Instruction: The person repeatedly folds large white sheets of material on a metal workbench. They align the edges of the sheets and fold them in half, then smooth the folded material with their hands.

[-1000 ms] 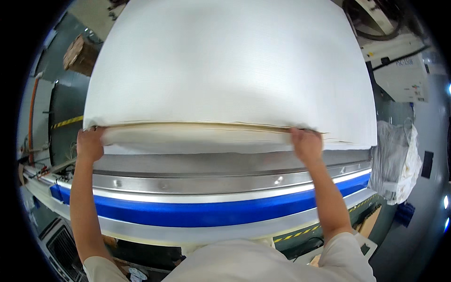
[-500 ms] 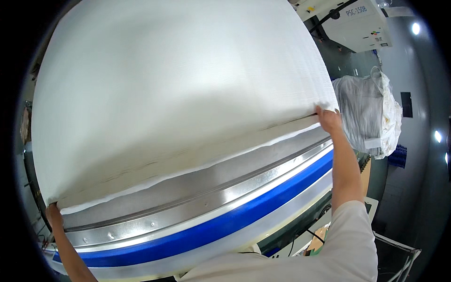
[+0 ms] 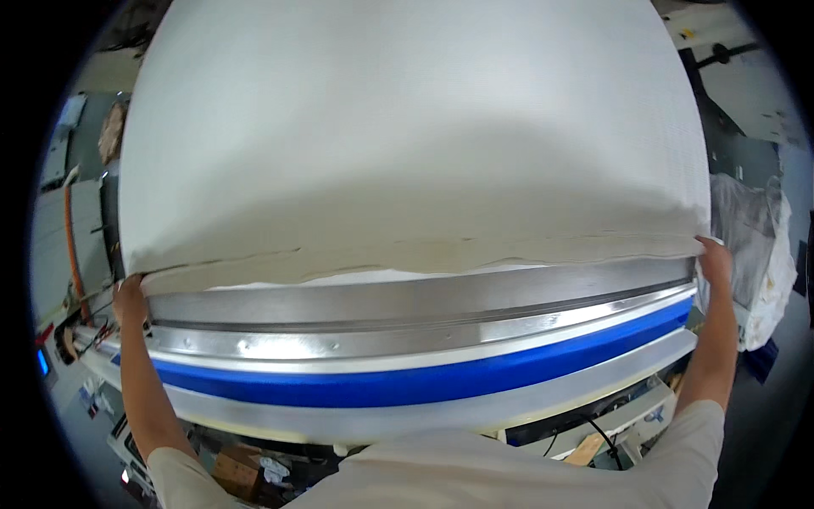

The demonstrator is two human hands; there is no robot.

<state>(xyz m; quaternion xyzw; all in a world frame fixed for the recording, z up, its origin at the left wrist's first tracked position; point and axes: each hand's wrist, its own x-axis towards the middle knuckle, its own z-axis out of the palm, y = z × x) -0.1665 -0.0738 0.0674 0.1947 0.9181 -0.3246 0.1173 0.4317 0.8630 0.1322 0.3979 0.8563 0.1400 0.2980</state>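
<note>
Starting at the left, past an orange pole [image 3: 74, 246], I have the left hand [image 3: 129, 301] at the near left corner of the white sheet [image 3: 407, 127], which covers the work surface in front of me. Its fingers look clamped on that corner, though the tips are hidden from my view; the forearm comes up almost straight from the lower edge, the arm spread well out to the side. Between the hands runs the sheet's near border [image 3: 381, 256], a beige, wavy-edged strip lying beyond a bare metal strip [image 3: 381, 310] and, closer to me, a blue band [image 3: 407, 387]. I judge that the grips sit so far apart to share the pull across the full width, since a long, limp edge held only in the middle would likely sag at its ends. At the right corner, the right hand [image 3: 715, 261] reaches a little farther forward, its fingers closed over the edge, wrist bent inward, forearm rising steeply. Just beyond it stands a pale plastic-wrapped bundle [image 3: 755, 254].
</note>
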